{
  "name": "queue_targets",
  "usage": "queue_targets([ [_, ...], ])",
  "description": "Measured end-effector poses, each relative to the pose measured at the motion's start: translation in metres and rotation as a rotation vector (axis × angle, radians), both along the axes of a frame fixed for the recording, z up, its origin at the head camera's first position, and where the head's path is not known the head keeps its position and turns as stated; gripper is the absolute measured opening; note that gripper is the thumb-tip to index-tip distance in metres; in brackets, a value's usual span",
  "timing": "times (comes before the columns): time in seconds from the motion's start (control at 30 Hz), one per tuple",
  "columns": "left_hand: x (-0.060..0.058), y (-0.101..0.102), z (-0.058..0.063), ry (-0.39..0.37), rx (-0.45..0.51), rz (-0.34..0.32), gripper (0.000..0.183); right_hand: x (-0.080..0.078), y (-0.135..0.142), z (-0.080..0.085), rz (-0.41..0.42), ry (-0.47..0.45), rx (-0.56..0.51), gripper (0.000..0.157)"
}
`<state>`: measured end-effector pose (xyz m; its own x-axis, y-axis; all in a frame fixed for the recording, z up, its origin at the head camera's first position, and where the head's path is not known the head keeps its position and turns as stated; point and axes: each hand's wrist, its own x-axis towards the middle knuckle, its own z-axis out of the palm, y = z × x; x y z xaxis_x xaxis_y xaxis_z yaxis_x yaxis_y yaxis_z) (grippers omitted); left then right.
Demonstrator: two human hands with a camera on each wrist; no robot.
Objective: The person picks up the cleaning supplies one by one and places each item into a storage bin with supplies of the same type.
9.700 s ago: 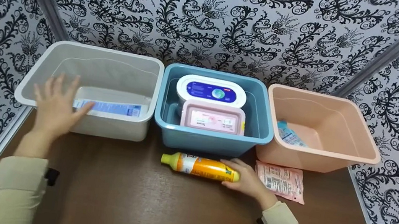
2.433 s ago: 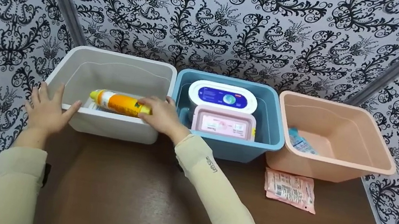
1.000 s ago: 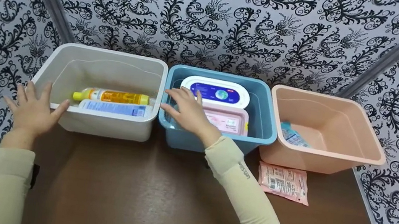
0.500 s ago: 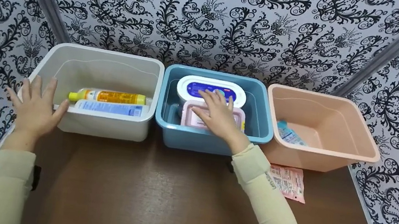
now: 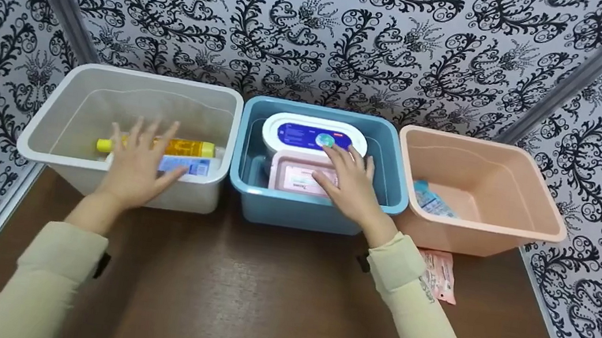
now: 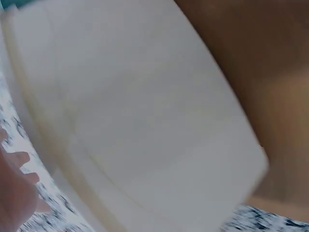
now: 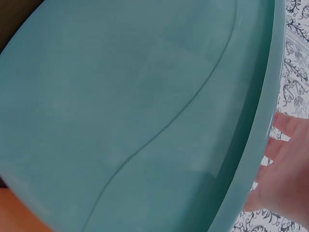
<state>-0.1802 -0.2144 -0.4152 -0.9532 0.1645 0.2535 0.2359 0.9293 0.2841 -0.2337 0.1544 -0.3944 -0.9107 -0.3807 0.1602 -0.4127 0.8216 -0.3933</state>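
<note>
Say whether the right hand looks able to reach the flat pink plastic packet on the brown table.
Likely yes, after drawing back from over the rectangular blue plastic bin: the right hand looks empty, and nothing seems atop the packet, though the beige right sleeve hides part.

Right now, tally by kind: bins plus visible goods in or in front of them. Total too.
Bins: 3 (grey bin, blue bin, peach bin)
Tubs: 2 (white tub, pink tub)
Bottles: 1 (yellow bottle)
Soft packets: 2 (blue packet, pink packet)
Unclear shape: 1 (blue-labelled item)
Total: 9
</note>
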Motion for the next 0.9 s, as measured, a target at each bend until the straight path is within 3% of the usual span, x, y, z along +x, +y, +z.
queue_targets([
  [0.17,-0.004,0.032,0.004,-0.010,-0.013,-0.091,0.077,0.003,0.010,-0.003,-0.020,0.017,-0.011,0.059],
  [0.47,-0.012,0.070,0.001,-0.027,-0.059,-0.180,0.076,0.009,0.020,-0.009,-0.021,0.057,-0.017,0.059],
  [0.67,-0.012,0.084,-0.008,-0.056,-0.103,-0.220,0.076,0.013,0.027,-0.009,-0.046,0.061,-0.019,0.059],
  [0.9,-0.012,0.087,-0.014,-0.063,-0.188,-0.247,0.074,0.018,0.038,-0.009,-0.040,0.041,-0.041,0.060],
])
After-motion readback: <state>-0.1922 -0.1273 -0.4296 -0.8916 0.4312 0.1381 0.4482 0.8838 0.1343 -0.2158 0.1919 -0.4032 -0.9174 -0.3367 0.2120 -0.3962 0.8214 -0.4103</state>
